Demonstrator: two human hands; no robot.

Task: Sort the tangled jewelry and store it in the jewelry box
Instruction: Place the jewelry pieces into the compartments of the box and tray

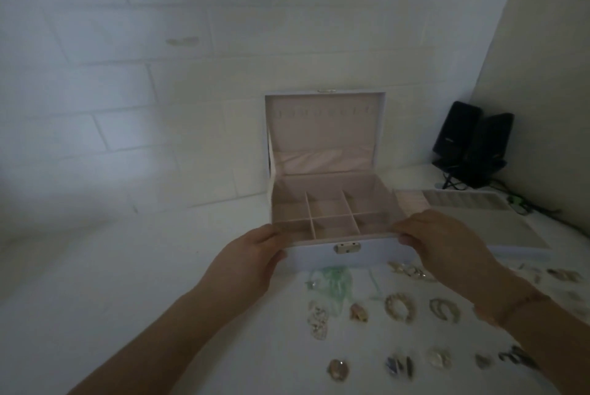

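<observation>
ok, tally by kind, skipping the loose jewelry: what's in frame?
Jewelry box, open: 1
Insert tray, beside the box: 1
Black speakers: 2
Hands: 2, left hand and right hand, both holding the box's front corners
Total: 6

Left hand, right hand — both forearms extended, fingers curled, gripping.
</observation>
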